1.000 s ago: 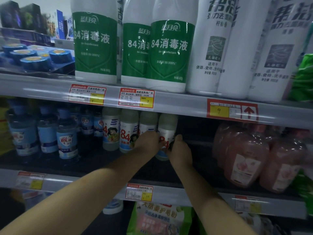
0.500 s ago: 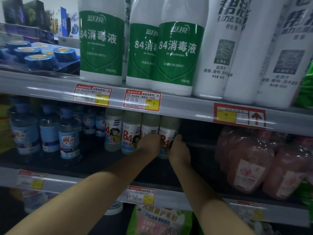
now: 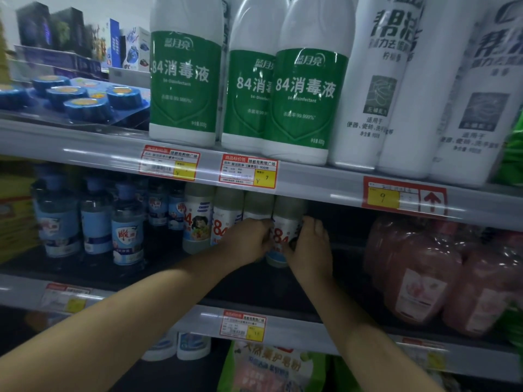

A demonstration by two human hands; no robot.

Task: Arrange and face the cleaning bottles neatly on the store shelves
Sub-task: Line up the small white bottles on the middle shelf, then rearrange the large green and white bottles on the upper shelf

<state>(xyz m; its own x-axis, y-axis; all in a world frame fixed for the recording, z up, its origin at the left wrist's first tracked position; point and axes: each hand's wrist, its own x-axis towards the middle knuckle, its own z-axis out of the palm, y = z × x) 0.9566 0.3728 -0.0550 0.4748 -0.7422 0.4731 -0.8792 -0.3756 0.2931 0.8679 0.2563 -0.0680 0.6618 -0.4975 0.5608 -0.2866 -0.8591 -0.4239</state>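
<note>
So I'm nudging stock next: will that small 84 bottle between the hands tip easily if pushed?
Probably: the small 84 bottle looks tall and narrow. Both hands, left hand and right hand, steady it. Its glossy label may be slippery.

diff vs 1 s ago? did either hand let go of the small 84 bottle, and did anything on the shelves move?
No release. The left hand and right hand still grip the small 84 bottle from both sides on the middle shelf; any turn of it is too slight to tell. Its neighbours, the green-label disinfectant bottles above and the pink bottles to the right stay put. Only the camera view shifted slightly.
</note>
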